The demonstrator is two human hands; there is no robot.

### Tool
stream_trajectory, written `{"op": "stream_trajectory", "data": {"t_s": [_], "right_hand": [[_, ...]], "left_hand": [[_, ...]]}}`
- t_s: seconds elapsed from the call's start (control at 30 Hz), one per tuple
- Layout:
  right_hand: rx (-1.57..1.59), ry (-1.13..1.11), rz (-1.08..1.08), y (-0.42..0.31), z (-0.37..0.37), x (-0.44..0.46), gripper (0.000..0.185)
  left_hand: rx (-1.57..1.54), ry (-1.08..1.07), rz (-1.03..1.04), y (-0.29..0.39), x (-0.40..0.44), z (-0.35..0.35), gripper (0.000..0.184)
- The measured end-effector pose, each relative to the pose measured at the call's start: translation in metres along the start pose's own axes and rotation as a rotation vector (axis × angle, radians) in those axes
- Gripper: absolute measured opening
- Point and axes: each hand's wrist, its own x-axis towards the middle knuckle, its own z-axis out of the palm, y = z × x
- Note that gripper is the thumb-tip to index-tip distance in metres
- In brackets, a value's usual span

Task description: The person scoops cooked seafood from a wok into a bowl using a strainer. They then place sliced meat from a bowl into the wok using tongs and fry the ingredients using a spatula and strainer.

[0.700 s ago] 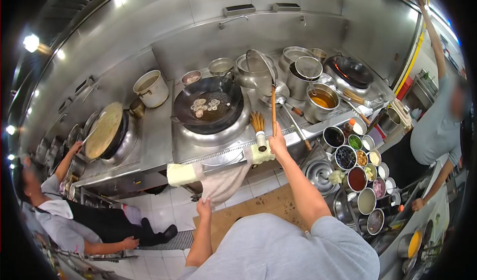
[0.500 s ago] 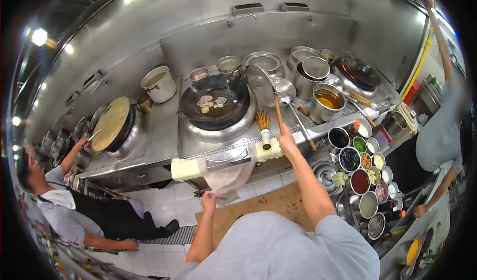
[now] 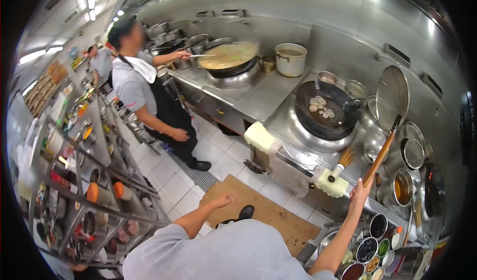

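Note:
My right hand (image 3: 360,190) is wrapped around the wooden handle of a large round mesh strainer (image 3: 392,93). The strainer is raised, its mesh tilted up beside the wok (image 3: 325,113). Sliced pale rings and pieces (image 3: 322,107) lie in dark oil inside the wok, which sits on a metal burner ring. Low over the floor mat, my left hand (image 3: 224,200) is closed, with nothing visible in it and touching nothing. A bamboo brush (image 3: 342,164) rests at the counter's front edge between the wok and my right hand.
To the left, a co-worker (image 3: 144,86) holds a utensil over a wide pan of pale food (image 3: 228,56). A tall pot (image 3: 291,59) stands behind. Folded yellowish cloths (image 3: 261,138) line the counter edge. Ingredient tubs (image 3: 367,250) are at lower right, a loaded rack (image 3: 94,190) at left.
My view has swung left. The strainer has come up from beside the wok into a raised position in my right hand. My left hand has moved away from the hanging cloth.

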Motion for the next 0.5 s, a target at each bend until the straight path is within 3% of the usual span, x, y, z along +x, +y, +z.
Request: {"op": "stream_trajectory", "data": {"t_s": [0.1, 0.17, 0.2, 0.23, 0.27, 0.37, 0.5], "right_hand": [[-0.038, -0.008, 0.150, 0.023, -0.004, 0.003, 0.054], [-0.057, -0.023, 0.109, -0.007, 0.013, -0.018, 0.047], [-0.059, -0.085, 0.085, -0.010, 0.015, -0.016, 0.053], [-0.013, -0.104, 0.069, -0.025, 0.025, -0.019, 0.056], [0.035, -0.143, 0.054, -0.037, 0.034, -0.019, 0.059], [-0.003, -0.140, 0.096, -0.042, 0.056, 0.012, 0.062], [-0.150, -0.099, 0.121, -0.031, 0.116, 0.046, 0.062]], "left_hand": [[0.104, -0.041, -0.014, -0.087, -0.067, 0.000, 0.043], [0.010, 0.083, 0.203, -0.149, -0.112, 0.019, 0.038], [0.363, -0.275, -0.334, -0.163, -0.136, 0.014, 0.042], [0.499, -0.439, -0.177, -0.222, -0.141, 0.023, 0.039], [0.436, -0.516, -0.270, -0.230, -0.163, 0.021, 0.036], [-0.074, -0.397, -0.541, -0.219, -0.170, 0.020, 0.029], [-0.537, -0.182, -0.591, -0.191, -0.114, 0.013, 0.025]]}}
